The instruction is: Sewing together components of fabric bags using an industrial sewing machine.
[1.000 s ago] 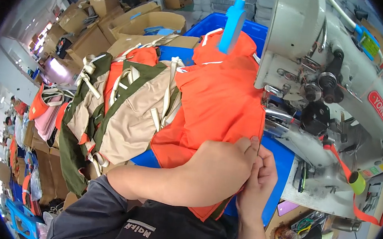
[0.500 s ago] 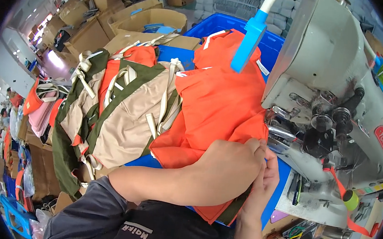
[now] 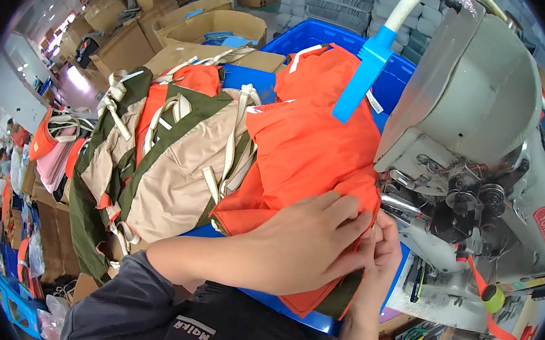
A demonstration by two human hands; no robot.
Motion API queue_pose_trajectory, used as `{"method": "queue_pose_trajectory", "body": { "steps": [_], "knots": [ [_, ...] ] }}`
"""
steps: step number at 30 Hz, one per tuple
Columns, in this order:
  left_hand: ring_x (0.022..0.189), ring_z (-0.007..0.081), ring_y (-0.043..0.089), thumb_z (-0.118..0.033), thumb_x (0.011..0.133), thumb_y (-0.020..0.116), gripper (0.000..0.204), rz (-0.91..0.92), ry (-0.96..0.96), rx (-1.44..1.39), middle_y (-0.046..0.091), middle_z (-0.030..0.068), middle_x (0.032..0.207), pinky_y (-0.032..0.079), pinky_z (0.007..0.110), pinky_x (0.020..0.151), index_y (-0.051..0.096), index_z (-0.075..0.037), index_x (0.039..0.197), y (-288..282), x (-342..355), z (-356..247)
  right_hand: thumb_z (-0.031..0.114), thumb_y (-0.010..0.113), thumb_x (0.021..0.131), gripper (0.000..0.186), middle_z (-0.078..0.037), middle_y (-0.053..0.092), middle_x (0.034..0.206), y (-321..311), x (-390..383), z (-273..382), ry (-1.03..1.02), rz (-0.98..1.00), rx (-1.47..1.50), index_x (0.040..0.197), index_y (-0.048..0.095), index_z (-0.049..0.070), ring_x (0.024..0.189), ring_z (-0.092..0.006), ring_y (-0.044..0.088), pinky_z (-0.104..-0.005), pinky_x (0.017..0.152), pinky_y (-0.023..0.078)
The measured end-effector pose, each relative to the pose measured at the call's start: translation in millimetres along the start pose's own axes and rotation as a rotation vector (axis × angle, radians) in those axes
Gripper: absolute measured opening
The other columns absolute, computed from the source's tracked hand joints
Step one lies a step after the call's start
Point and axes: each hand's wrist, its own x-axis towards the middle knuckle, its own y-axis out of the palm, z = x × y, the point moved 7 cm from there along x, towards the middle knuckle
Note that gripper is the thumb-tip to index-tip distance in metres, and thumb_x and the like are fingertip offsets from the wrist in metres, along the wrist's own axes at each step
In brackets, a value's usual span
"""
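Note:
A large orange cloth piece [image 3: 307,147] lies bunched in front of me, with an olive green part [image 3: 347,292] showing at its near edge. My left hand [image 3: 322,232] reaches across it from the left, fingers bent around the cloth close to its right edge. Beside it, my right hand [image 3: 383,248] has curled fingers closed on the same edge. The two hands nearly meet, and the left one partly hides the right palm. Just beyond the fingers stands a grey sewing machine [image 3: 466,103], its metal arm [image 3: 404,206] close to the cloth.
Beige, olive and orange sewn pieces with white straps [image 3: 175,168] are heaped at the left. Behind the cloth sits a blue crate [image 3: 310,34]. A blue clip-like fitting [image 3: 363,77] hangs from a white tube. Cardboard boxes [image 3: 210,25] stand farther back. Orange tape [image 3: 479,285] hangs at the right.
My left hand has shifted slightly left, and its fingers have spread from a tight pinch onto the cloth. The olive part shows more. The view has shifted a little.

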Motion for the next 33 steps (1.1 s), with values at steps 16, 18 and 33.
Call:
{"method": "queue_pose_trajectory", "body": {
  "steps": [16, 18, 33],
  "knots": [
    [0.056, 0.0311, 0.057, -0.016, 0.065, 0.077, 0.025, -0.594, -0.125, 0.133, 0.056, 0.0120, 0.066, 0.045, 0.041, 0.053, 0.060, -0.008, 0.082, 59, -124, 159, 0.000, 0.057, 0.095, 0.028, 0.006, 0.058, 0.076, 7, -34, -3, 0.144, 0.015, -0.155, 0.123, 0.053, -0.002, 0.062, 0.0008, 0.041, -0.0154, 0.055, 0.030],
    [0.059, 0.0313, 0.058, -0.019, 0.065, 0.073, 0.022, -0.497, -0.111, 0.332, 0.057, 0.0126, 0.067, 0.045, 0.041, 0.053, 0.057, -0.009, 0.076, 37, -108, 196, 0.001, 0.057, 0.095, 0.027, 0.006, 0.057, 0.076, 4, -33, -4, 0.106, 0.001, -0.187, 0.122, 0.053, -0.002, 0.063, 0.0008, 0.042, -0.0155, 0.055, 0.031],
    [0.088, 0.0236, 0.056, -0.025, 0.067, 0.066, 0.056, -0.410, 0.159, 0.526, 0.058, 0.0097, 0.106, 0.046, 0.040, 0.077, 0.062, -0.003, 0.118, -32, -114, 28, -0.005, 0.053, 0.088, 0.026, -0.004, 0.065, 0.085, 0, -47, -20, 0.030, -0.032, -0.303, 0.114, 0.058, -0.003, 0.081, -0.0076, 0.057, -0.0238, 0.073, 0.047]
  ]
}}
